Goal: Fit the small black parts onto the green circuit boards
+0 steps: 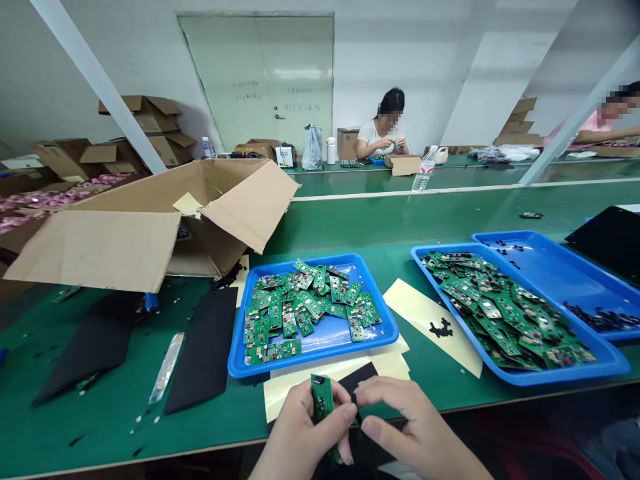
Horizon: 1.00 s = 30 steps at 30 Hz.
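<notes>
My left hand (313, 430) grips a green circuit board (321, 395), held upright between thumb and fingers above the table's front edge. A small black piece (357, 408) sits between my left thumb tip and the fingers of my right hand (407, 417), which pinch at it. Just beyond my hands, a blue tray (235, 357) carries a loose pile of similar boards. Yellowish paper sheets (280, 393) and a black sheet (360, 375) lie under and behind my fingers.
To the right, a second blue tray (613, 365) is heaped with boards, and another blue tray (545, 250) holds small black pieces. Black pieces (441, 327) rest on yellow paper (410, 300). An open cardboard box (100, 240) stands left. Across the bench, a person (370, 133) handles small parts.
</notes>
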Each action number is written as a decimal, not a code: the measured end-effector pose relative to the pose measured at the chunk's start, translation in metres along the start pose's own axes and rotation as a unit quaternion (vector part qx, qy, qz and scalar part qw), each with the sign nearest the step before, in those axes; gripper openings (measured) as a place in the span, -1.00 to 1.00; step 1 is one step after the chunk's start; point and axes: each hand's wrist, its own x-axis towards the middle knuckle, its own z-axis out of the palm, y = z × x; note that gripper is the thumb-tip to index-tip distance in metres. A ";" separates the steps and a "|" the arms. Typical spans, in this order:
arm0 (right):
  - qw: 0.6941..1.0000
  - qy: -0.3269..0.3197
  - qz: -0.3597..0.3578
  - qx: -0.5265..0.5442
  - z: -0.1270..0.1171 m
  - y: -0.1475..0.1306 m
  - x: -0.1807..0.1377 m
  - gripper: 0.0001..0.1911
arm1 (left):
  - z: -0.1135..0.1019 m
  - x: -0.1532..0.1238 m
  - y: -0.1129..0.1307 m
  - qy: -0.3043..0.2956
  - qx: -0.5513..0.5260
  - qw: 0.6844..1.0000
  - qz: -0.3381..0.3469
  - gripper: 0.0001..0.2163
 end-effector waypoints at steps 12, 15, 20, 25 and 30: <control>0.978 -0.038 -0.002 -0.207 -0.016 0.001 -0.009 -0.80 | -0.012 0.002 0.012 0.055 0.160 0.985 0.004 -0.67; 0.979 -0.044 -0.021 -0.196 -0.021 -0.008 -0.002 -0.81 | -0.009 -0.001 0.016 0.018 0.113 0.993 -0.014 -0.67; 0.968 -0.073 -0.075 -0.227 -0.021 -0.017 0.014 -0.71 | 0.000 -0.004 0.012 -0.054 0.006 0.998 -0.039 -0.69; 0.954 -0.086 -0.092 -0.271 -0.020 -0.018 0.021 -0.65 | 0.003 -0.003 0.008 -0.071 0.002 0.997 -0.020 -0.71; 0.940 -0.072 -0.109 -0.316 -0.018 -0.019 0.022 -0.62 | 0.005 -0.007 0.010 -0.039 0.001 0.999 -0.027 -0.71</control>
